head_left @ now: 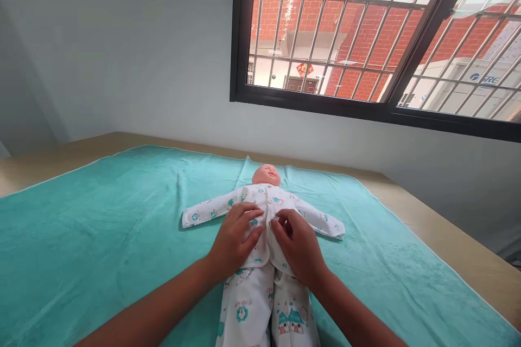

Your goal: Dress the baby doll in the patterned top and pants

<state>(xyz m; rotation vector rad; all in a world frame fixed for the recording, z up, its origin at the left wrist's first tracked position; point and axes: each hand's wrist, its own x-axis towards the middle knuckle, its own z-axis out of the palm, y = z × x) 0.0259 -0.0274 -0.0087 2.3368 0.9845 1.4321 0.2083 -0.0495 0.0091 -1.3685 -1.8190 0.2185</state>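
Note:
A baby doll (pixel 266 174) lies on its back on a teal towel (pixel 101 227), head toward the window. It wears a white printed shirt (pixel 280 198) with sleeves spread sideways and matching white trousers (pixel 248 303). My left hand (pixel 236 241) rests on the shirt's lower front, fingers curled and pinching the fabric edge near the middle. My right hand (pixel 299 246) lies beside it on the doll's belly, fingertips pinched on the shirt's front opening. Both hands meet at the centre of the shirt.
The towel covers a beige table (pixel 448 238) that stands against a pale wall. A black-framed barred window (pixel 366 38) is above at the right. The table's right edge runs diagonally toward me.

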